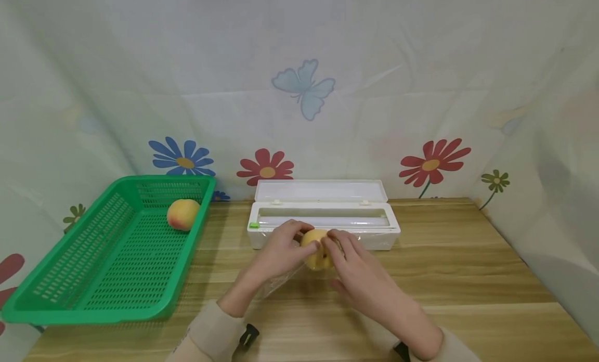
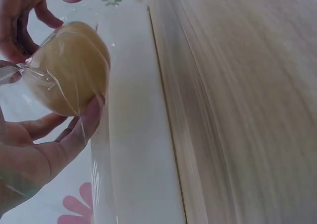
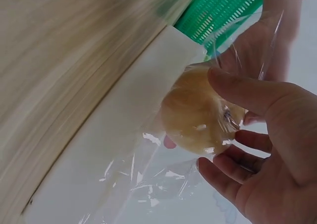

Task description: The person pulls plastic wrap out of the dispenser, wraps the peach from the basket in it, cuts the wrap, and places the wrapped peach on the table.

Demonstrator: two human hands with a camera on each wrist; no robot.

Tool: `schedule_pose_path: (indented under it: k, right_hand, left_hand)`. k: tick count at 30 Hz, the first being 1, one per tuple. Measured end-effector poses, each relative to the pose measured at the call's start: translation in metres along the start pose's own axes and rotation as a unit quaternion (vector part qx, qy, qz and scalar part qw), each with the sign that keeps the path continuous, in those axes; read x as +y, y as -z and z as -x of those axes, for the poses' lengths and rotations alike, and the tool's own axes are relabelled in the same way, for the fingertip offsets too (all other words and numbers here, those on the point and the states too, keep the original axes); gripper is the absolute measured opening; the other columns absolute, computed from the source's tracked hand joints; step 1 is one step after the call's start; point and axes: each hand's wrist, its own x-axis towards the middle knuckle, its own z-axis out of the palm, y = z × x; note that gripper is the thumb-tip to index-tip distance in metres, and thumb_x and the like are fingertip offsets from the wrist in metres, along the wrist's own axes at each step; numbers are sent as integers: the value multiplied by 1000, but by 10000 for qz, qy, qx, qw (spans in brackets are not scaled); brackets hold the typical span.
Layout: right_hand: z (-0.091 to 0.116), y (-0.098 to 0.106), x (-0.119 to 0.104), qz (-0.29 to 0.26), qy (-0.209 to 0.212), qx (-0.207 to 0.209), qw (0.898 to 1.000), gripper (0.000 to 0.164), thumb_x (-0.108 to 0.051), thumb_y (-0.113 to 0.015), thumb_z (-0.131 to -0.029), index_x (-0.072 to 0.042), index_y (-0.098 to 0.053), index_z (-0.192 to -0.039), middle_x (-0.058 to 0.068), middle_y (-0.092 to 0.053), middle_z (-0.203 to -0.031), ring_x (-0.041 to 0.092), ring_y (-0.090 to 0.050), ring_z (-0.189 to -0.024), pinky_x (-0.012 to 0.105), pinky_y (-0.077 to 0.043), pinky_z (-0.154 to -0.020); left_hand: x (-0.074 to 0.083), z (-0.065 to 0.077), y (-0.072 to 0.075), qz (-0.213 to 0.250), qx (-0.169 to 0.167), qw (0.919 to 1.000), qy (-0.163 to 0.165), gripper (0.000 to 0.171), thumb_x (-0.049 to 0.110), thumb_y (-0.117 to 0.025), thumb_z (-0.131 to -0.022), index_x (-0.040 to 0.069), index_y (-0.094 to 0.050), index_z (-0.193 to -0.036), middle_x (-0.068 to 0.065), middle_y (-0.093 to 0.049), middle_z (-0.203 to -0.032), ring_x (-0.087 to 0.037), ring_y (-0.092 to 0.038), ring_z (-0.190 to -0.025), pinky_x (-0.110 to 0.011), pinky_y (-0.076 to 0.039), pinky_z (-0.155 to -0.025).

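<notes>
Both hands are around a yellowish peach (image 1: 314,261) in front of the white cling film dispenser (image 1: 381,241). Clear cling film (image 3: 171,174) covers the fruit and gathers into a twist on one side. My left hand (image 1: 281,251) holds the peach, thumb and fingers bent about it. On the other side, my right hand (image 1: 367,279) grips it through the film, with the thumb on top in the right wrist view. Loose film trails below the left hand. The dispenser's lid stands raised, and a film roll (image 1: 323,221) lies inside.
A green plastic basket (image 1: 175,284) stands at the left, holding another peach (image 1: 183,215) by its right wall. The wooden table (image 1: 449,268) reaches back to a white curtain (image 1: 355,117) printed with flowers and a butterfly. A green slider (image 1: 254,225) sits at the dispenser's left end.
</notes>
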Motion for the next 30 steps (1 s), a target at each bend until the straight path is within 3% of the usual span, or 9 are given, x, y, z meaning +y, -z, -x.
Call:
schedule_pose_path:
  k: [6,15,20,30]
  right_hand:
    - [-7,-7,-1,237,-22,139,9996,94,-14,-99,-67,8,-47,-142,26,-49,-134,42,-50,-124,50,-43,-108]
    - [-17,-15,-7,520,-166,667,9963,79,-5,-96,-64,9,-56,-130,26,-52,-127,42,-50,-118,49,-47,-103]
    - [-18,-16,-8,749,-272,788,9937,79,-11,-99,-62,8,-60,-128,26,-52,-129,43,-49,-117,51,-47,-100]
    - [-18,-20,-6,151,-237,558,9980,74,-4,-93,-71,11,-52,-131,24,-53,-129,40,-53,-122,46,-50,-100]
  left_hand:
    - [-1,-1,4,50,-4,9999,-115,41,33,-64,-99,4,-67,-128,-6,-65,-121,-20,-63,-104,-33,-55,-86]
    - [-4,-1,6,271,-107,9996,15,40,34,-61,-103,6,-66,-132,-7,-65,-127,-22,-64,-107,-34,-57,-86]
    - [-3,-3,5,286,-163,9995,-6,41,32,-60,-104,4,-65,-133,-8,-65,-126,-22,-64,-108,-36,-56,-88]
    - [-4,-3,7,365,-215,9991,-13,38,27,-59,-105,3,-65,-133,-9,-67,-125,-22,-64,-108,-37,-55,-90]
